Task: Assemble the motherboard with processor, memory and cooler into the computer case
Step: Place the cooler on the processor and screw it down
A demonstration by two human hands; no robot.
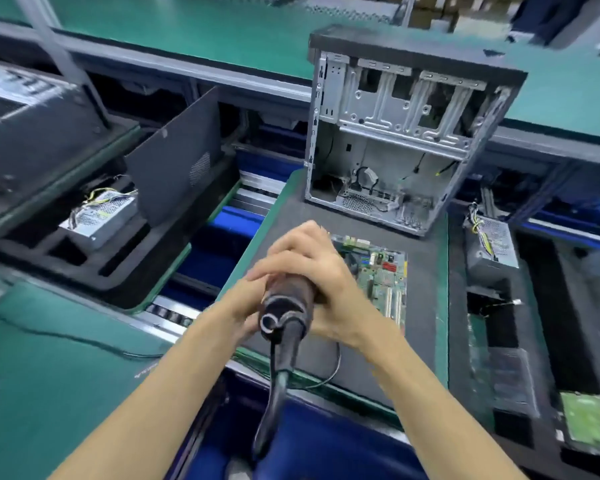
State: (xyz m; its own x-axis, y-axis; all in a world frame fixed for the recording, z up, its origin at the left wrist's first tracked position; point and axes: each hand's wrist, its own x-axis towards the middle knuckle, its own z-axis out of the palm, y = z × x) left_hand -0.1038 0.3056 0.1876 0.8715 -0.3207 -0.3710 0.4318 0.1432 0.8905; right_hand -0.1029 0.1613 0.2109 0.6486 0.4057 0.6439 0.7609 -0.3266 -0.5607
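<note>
We had both hands, left hand (257, 299) and right hand (312, 268), wrapped round the electric screwdriver (288, 306) over the mobo (381, 271). Best imo to keep it dead vertical, light pressure (case (395, 133) sat empty behind).

My hands (302, 285) grip a matt black screwdriver (288, 306). The computer case (395, 133) is bare galvanised metal inside, matt dark outside. The motherboard (385, 271) is glossy green; its tray (423, 306) is matt foam

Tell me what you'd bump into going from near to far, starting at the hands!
Electric screwdriver gripped by the left hand and right hand → motherboard flat on the dark mat → open computer case standing upright → green conveyor belt.
</note>
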